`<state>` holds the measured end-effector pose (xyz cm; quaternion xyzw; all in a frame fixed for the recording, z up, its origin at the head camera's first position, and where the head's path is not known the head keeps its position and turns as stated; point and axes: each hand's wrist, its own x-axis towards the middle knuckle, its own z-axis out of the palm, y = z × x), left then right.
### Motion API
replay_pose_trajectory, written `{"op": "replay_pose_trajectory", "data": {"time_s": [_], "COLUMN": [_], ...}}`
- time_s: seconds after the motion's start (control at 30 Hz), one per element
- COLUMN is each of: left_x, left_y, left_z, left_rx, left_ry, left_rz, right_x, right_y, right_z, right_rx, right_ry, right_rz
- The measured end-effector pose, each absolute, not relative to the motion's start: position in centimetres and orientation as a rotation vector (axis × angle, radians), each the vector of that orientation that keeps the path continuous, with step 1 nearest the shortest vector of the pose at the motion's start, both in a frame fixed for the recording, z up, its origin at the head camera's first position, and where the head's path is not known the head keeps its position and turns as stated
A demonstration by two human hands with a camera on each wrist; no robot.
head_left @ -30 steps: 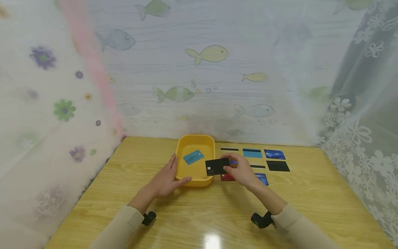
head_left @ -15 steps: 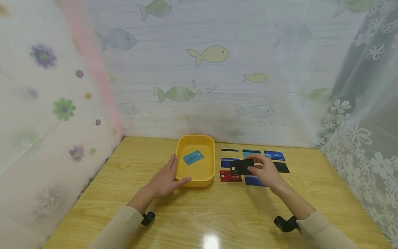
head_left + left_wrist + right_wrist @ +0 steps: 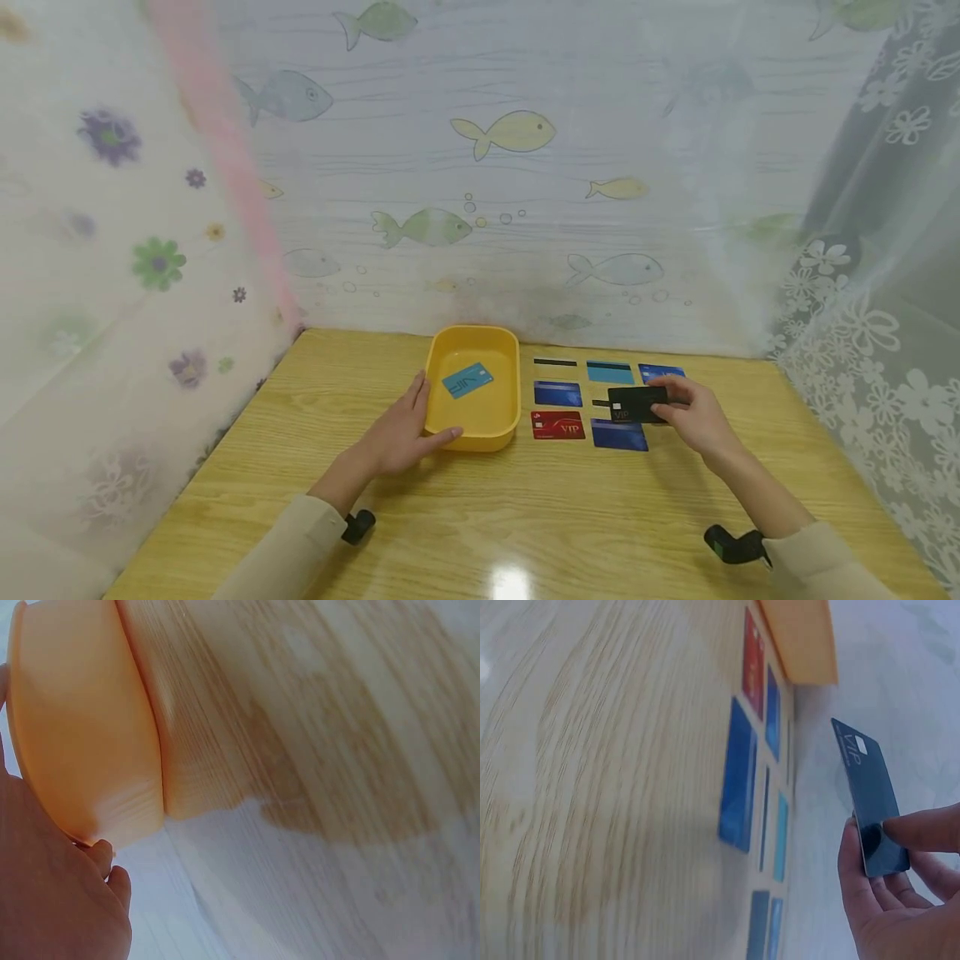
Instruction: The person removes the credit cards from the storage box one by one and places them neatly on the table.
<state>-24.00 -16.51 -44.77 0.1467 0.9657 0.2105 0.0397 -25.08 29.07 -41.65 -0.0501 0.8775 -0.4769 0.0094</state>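
My right hand (image 3: 701, 417) pinches a black VIP card (image 3: 633, 405) between thumb and fingers, raised above the right side of the card rows. In the right wrist view the card (image 3: 868, 795) stands tilted, clear of the table. My left hand (image 3: 397, 429) grips the near-left corner of a yellow plastic tray (image 3: 480, 442), thumb over its front rim. Inside the tray lies one light-blue card (image 3: 467, 380). Beneath and beside the held card are a dark-blue card (image 3: 618, 435) and a card with a dark stripe, partly hidden.
Right of the tray, more cards lie in rows: a red VIP card (image 3: 558, 426), a blue one (image 3: 558, 394), a light-blue striped one (image 3: 610, 372) and a blue VIP card (image 3: 660, 372) partly behind my fingers. The wooden table (image 3: 480, 508) ends at a fish-patterned curtain (image 3: 480, 275).
My right hand has moved right with the black card, from the tray's right rim to above the right part of the card rows. The left hand and tray have stayed put.
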Motion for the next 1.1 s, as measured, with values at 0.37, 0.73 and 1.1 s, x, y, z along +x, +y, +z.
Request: {"op": "replay_pose_trajectory", "data": {"time_s": [0.37,0.73,1.1], "left_x": [-23.8,-23.8,-23.9], "left_y": [-16.5,-16.5,-16.5], "left_z": [-44.8,-44.7,-44.8], "left_rx": [0.451,0.444,0.460], "left_ry": [2.950,2.958,2.971], "left_rz": [0.653,0.642,0.644], "right_x": [-24.7,-24.9,-25.6], "right_y": [32.3,34.6,35.7], "right_z": [-42.5,-43.7,-44.8], "right_rx": [-0.051,-0.013,0.025], "right_ry": [2.775,2.795,2.742], "right_rz": [-1.417,-1.380,-1.280]}}
